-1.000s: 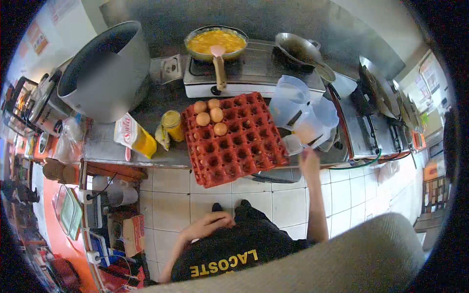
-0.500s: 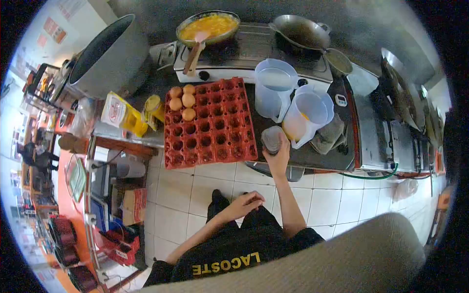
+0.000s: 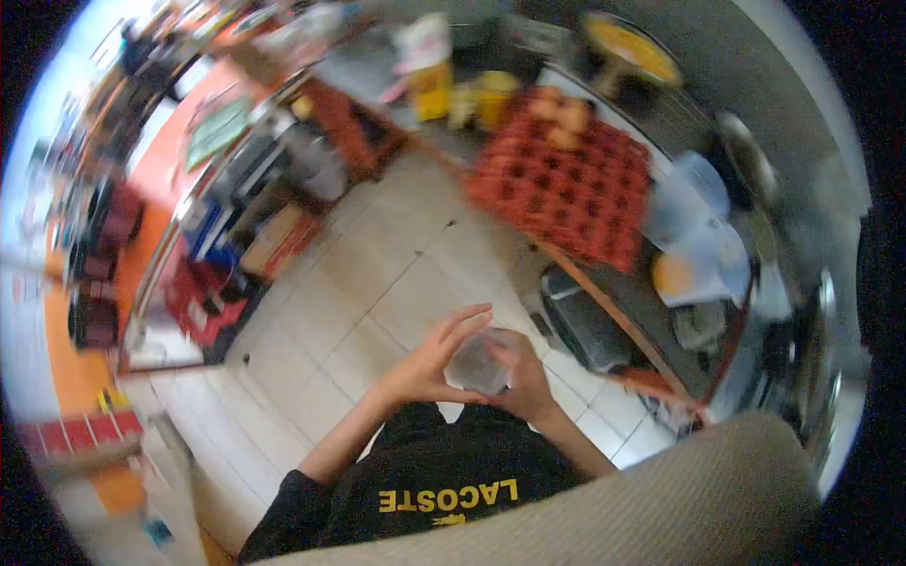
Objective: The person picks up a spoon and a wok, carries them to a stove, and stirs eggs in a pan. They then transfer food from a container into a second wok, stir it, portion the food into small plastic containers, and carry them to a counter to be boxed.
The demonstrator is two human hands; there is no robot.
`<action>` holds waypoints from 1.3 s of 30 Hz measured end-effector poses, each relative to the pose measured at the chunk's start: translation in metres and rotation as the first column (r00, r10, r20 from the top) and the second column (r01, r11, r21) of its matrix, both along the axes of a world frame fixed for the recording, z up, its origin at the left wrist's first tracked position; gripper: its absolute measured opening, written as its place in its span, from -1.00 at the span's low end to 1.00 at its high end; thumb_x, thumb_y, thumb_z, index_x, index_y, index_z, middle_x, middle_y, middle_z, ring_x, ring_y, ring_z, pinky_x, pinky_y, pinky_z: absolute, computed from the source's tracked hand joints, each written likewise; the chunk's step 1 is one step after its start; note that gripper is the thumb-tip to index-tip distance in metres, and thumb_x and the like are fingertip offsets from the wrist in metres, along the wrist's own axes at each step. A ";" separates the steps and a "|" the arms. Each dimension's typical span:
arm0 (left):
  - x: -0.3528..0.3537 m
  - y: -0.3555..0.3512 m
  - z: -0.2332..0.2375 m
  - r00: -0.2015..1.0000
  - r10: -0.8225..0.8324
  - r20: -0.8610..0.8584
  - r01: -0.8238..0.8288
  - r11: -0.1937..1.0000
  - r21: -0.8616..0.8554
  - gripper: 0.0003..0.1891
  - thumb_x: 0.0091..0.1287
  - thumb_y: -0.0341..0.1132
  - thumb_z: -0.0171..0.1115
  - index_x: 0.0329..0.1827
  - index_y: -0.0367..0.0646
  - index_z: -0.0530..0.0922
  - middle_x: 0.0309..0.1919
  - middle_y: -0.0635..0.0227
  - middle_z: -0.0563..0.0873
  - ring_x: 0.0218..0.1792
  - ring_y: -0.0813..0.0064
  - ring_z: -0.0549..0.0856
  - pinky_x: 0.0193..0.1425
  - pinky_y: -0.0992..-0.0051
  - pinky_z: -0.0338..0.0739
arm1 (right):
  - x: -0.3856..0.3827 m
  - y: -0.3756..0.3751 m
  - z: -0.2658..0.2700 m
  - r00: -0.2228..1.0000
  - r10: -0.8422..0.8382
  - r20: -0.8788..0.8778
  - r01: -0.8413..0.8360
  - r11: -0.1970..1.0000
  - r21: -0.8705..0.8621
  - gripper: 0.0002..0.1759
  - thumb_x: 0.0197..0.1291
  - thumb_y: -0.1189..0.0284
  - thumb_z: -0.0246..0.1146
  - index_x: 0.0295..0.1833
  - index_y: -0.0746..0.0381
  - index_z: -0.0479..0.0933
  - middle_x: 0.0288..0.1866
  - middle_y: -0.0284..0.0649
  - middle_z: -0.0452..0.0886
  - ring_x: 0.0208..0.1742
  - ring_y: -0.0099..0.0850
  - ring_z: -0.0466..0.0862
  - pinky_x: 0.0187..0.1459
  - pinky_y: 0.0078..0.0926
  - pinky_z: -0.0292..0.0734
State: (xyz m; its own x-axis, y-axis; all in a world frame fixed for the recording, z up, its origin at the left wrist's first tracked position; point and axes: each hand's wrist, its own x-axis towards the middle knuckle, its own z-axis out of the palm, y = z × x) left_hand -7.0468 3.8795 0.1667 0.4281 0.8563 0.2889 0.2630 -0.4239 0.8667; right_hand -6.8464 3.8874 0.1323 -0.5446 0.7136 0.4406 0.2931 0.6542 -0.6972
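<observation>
Low in front of my body I hold a clear cup (image 3: 478, 364), whose contents I cannot make out. My right hand (image 3: 527, 379) grips its right side. Around its left side curves my left hand (image 3: 429, 366), thumb near the bottom and fingers reaching over the far edge. Up and to the right, apart from both hands, sits a red egg tray (image 3: 557, 189) with several brown eggs (image 3: 566, 123) at its far corner. Beside it on the counter stand two translucent jugs, the nearer jug (image 3: 713, 259) with yellow liquid inside.
A pan of yellow food (image 3: 634, 52) is on the stove at the upper right. A yellow-and-white packet (image 3: 427, 71) and a yellow tin (image 3: 495, 99) stand past the tray. Left is an orange counter (image 3: 156, 236) above a shelf of boxes. Tiled floor (image 3: 349, 283) lies between.
My right hand has brought the cup from the counter's edge to in front of my body, where my left hand now meets it. The view has turned left, blurring the surroundings.
</observation>
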 end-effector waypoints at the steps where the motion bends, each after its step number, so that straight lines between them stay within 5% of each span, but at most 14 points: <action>1: -0.028 -0.026 0.008 0.997 0.074 -0.013 -0.074 0.997 -0.022 0.02 -0.16 -0.11 0.56 0.40 -0.06 0.16 0.31 0.08 0.29 0.34 0.08 0.27 0.37 0.17 0.19 | -0.032 -0.009 0.000 0.987 0.146 -0.065 -0.146 0.989 0.007 -0.14 -0.33 0.29 0.53 0.18 0.10 0.28 0.10 -0.04 0.43 0.13 0.01 0.45 0.11 -0.07 0.41; 3: -0.087 -0.090 0.024 0.972 0.229 -0.048 -0.232 0.970 -0.069 -0.05 -0.11 -0.13 0.53 0.38 -0.05 0.19 0.29 0.08 0.32 0.29 0.05 0.32 0.32 0.17 0.27 | -0.100 -0.032 0.003 0.954 0.298 -0.026 -0.296 0.953 0.059 -0.15 -0.32 0.27 0.53 0.17 0.07 0.28 0.11 -0.04 0.41 0.12 0.01 0.45 0.08 -0.07 0.44; 6: -0.182 -0.203 0.018 0.793 0.576 -0.199 -0.572 0.816 0.079 -0.06 -0.15 -0.18 0.55 0.36 -0.03 0.22 0.24 0.10 0.37 0.23 0.07 0.39 0.27 0.17 0.34 | -0.229 -0.091 0.017 0.819 0.566 -0.093 -0.561 0.824 0.075 -0.15 -0.31 0.29 0.53 0.17 0.07 0.27 0.12 -0.01 0.38 0.11 0.01 0.46 0.04 -0.06 0.48; 9: -0.253 -0.323 0.011 0.571 0.819 -0.058 -0.804 0.573 0.160 -0.09 -0.21 -0.24 0.57 0.30 -0.07 0.28 0.20 0.11 0.41 0.19 0.11 0.44 0.25 0.22 0.36 | -0.345 -0.169 0.019 0.633 0.756 -0.165 -0.750 0.652 0.112 -0.08 -0.36 0.37 0.54 0.22 0.08 0.25 0.16 0.04 0.31 0.09 0.00 0.44 0.01 -0.10 0.50; 13: -0.290 -0.505 0.091 0.168 0.986 0.001 -0.982 0.167 0.087 -0.11 -0.30 -0.27 0.61 0.19 -0.13 0.34 0.08 0.14 0.51 0.14 0.16 0.49 0.24 0.29 0.38 | -0.409 -0.312 0.084 0.617 0.769 -0.170 -0.774 0.631 0.045 -0.04 -0.40 0.42 0.52 0.25 0.12 0.23 0.18 0.03 0.21 0.18 -0.07 0.32 0.07 -0.14 0.45; 16: -0.293 -0.636 0.145 -0.081 0.996 -0.031 -0.996 -0.082 -0.030 -0.03 -0.38 -0.27 0.66 0.21 -0.07 0.30 0.08 0.21 0.48 0.11 0.29 0.51 0.18 0.33 0.43 | -0.421 -0.419 0.140 0.659 0.733 -0.172 -0.752 0.630 -0.196 -0.03 -0.40 0.40 0.52 0.25 0.16 0.23 0.17 0.00 0.21 0.19 -0.08 0.31 0.12 -0.15 0.39; 17: -0.369 -0.655 0.108 -0.112 0.993 -0.024 -0.986 -0.114 -0.119 -0.04 -0.39 -0.27 0.67 0.20 -0.07 0.32 0.08 0.26 0.47 0.11 0.33 0.49 0.18 0.35 0.40 | -0.498 -0.435 0.091 0.645 0.738 -0.199 -0.763 0.604 -0.231 -0.03 -0.40 0.39 0.53 0.25 0.17 0.23 0.16 -0.01 0.22 0.18 -0.09 0.32 0.13 -0.17 0.38; 20: -0.446 -0.722 0.093 -0.225 0.973 -0.042 -0.960 -0.214 0.180 -0.07 -0.38 -0.27 0.67 0.17 -0.08 0.34 0.07 0.29 0.44 0.14 0.34 0.45 0.22 0.37 0.36 | -0.599 -0.488 0.082 0.546 0.814 -0.197 -0.833 0.504 -0.229 -0.05 -0.39 0.38 0.53 0.24 0.20 0.25 0.14 -0.04 0.26 0.17 -0.11 0.35 0.17 -0.22 0.36; 28: -0.587 -0.875 0.127 -0.384 0.923 -0.023 -0.914 -0.384 -0.135 -0.10 -0.28 -0.20 0.62 0.21 -0.09 0.33 0.14 0.29 0.35 0.23 0.32 0.35 0.26 0.38 0.28 | -0.840 -0.644 0.122 0.106 0.992 -0.067 -0.994 0.105 -0.021 -0.14 -0.33 0.38 0.50 0.21 0.26 0.32 0.10 -0.04 0.34 0.16 -0.15 0.40 0.14 -0.28 0.39; 30: -0.619 -0.898 0.142 -0.407 0.913 0.017 -0.873 -0.384 -0.299 -0.16 -0.17 -0.18 0.57 0.23 -0.10 0.33 0.12 0.27 0.36 0.23 0.29 0.35 0.25 0.36 0.30 | -0.895 -0.678 0.120 0.064 0.990 -0.124 -0.996 0.055 -0.075 -0.15 -0.33 0.38 0.50 0.20 0.28 0.32 0.11 -0.03 0.36 0.14 -0.15 0.43 0.14 -0.29 0.38; 31: -0.641 -0.929 0.129 -0.357 0.933 0.046 -0.903 -0.332 -0.272 -0.25 0.02 -0.14 0.46 0.26 -0.14 0.29 0.11 0.26 0.37 0.24 0.29 0.33 0.23 0.36 0.33 | -0.917 -0.704 0.118 0.069 0.985 -0.156 -0.993 0.053 -0.101 -0.15 -0.32 0.38 0.50 0.19 0.29 0.31 0.11 -0.02 0.37 0.13 -0.15 0.44 0.14 -0.30 0.38; 34: -0.702 -0.972 0.103 -0.412 0.907 -0.083 -0.898 -0.420 -0.132 -0.29 0.10 -0.15 0.41 0.27 -0.14 0.27 0.18 0.30 0.36 0.24 0.38 0.35 0.28 0.37 0.27 | -0.991 -0.746 0.107 0.017 0.989 -0.148 -0.989 -0.005 -0.145 -0.16 -0.31 0.38 0.50 0.18 0.31 0.31 0.08 -0.05 0.40 0.12 -0.22 0.46 0.14 -0.32 0.37; 37: -0.775 -0.991 0.095 -0.638 0.745 0.193 -0.721 -0.491 -0.488 -0.41 0.20 -0.15 0.33 0.23 -0.16 0.31 0.11 0.24 0.42 0.14 0.42 0.44 0.13 0.43 0.41 | -1.063 -0.791 0.089 0.044 0.975 -0.219 -0.922 -0.044 -0.385 -0.10 -0.29 0.43 0.49 0.24 0.29 0.22 0.11 -0.10 0.36 0.14 -0.31 0.43 0.15 -0.35 0.36; 39: -0.830 -1.016 0.074 -0.615 0.765 0.189 -0.715 -0.440 -0.544 -0.45 0.20 -0.17 0.34 0.18 -0.16 0.36 0.07 0.25 0.46 0.10 0.47 0.48 0.12 0.45 0.42 | -1.099 -0.817 0.072 0.168 0.918 -0.359 -0.796 -0.088 -0.599 -0.08 -0.22 0.45 0.49 0.29 0.25 0.16 0.18 -0.13 0.30 0.19 -0.33 0.41 0.20 -0.33 0.38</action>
